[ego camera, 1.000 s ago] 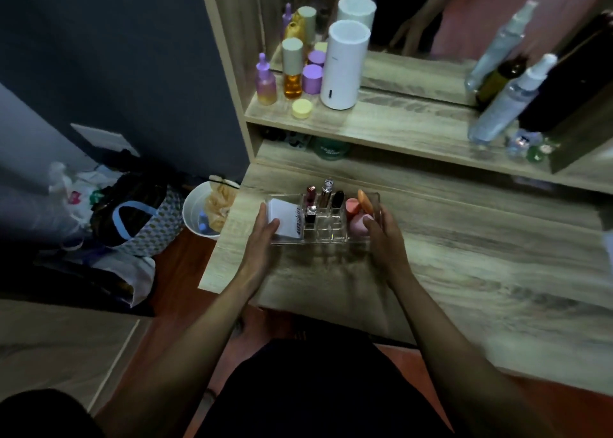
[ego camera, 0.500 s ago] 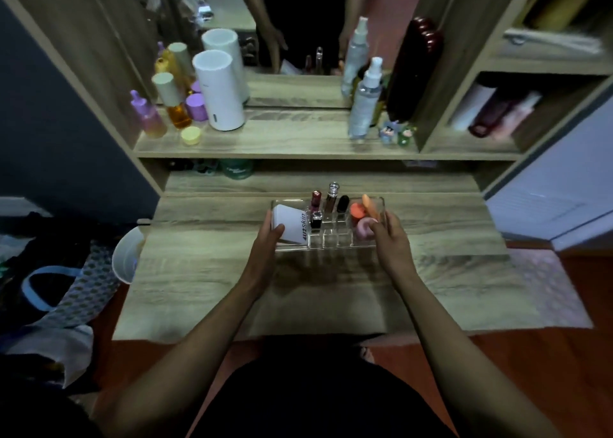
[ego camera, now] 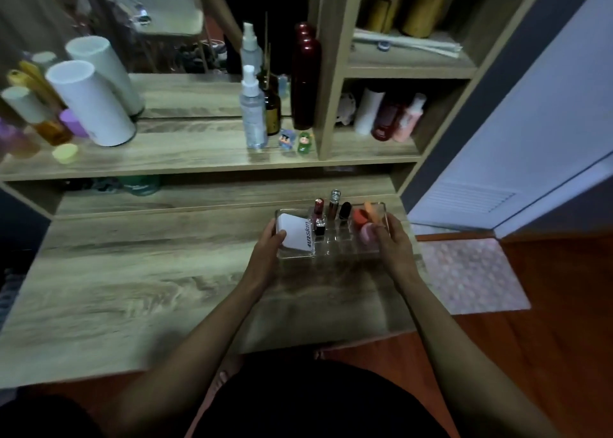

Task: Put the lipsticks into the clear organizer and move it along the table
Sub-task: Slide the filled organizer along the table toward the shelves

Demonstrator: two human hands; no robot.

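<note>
A person's two bare forearms reach fwd over a wood-grain counter (ego camera: 139, 271). Left hand (ego camera: 265, 255) grips the left end of a clear rectangular plastic organizer (ego camera: 331, 255); right hand (ego camera: 394, 248) grips its right end, fingers wrapped round the wall. The organizer sits on the counter's right side, near the back edge. Inside: a white tube w/ blue lettering (ego camera: 295, 235) lying in the left compartment; upright lipsticks (ego camera: 331, 205) in the middle slots, incl. a red one, a silver-capped one & a black one; orange and pink makeup sponges (ego camera: 363, 222) in the right compartment. Behind, on a raised shelf (ego camera: 185, 155): a tall white cylinder (ego camera: 91, 105) at left, a clear spray bottle (ego camera: 252, 109) & a dark red bottle (ego camera: 305, 79) toward center-right, in front of a mirror.
</note>
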